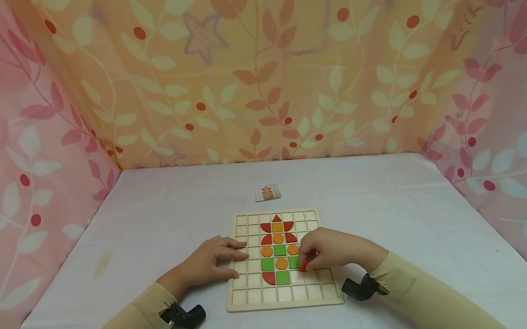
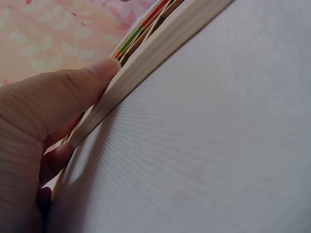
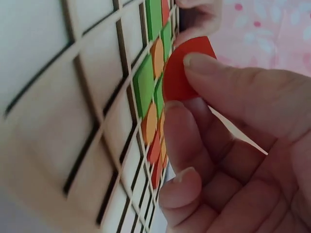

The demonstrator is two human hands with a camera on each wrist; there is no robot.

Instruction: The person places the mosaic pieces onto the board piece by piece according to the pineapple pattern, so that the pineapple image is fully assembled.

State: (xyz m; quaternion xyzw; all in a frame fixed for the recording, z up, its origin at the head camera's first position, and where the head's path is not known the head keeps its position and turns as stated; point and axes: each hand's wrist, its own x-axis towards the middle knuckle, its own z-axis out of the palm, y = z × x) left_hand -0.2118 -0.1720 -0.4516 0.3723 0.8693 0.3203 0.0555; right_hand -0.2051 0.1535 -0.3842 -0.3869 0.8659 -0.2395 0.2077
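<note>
A wooden grid board (image 1: 251, 301) lies on the white cloth with red, orange and green pieces set in its squares. My right hand (image 1: 328, 250) pinches a red quarter-circle piece (image 3: 182, 73) between thumb and fingers, close over the board's right half. Beside it is a green square (image 1: 294, 262) in the grid. On the board's left edge rests my left hand (image 1: 210, 260), fingers stretched over the rim and thumb (image 2: 104, 70) against the edge. Another red quarter-circle (image 1: 269, 277) sits at the lower left of the pattern, next to a green square (image 1: 283, 277).
A small card (image 1: 267, 192) with a printed grid picture lies behind the board. Black wrist cameras (image 1: 189, 316) hang under both sleeves. Floral cloth (image 1: 257, 82) walls the table at the back and sides.
</note>
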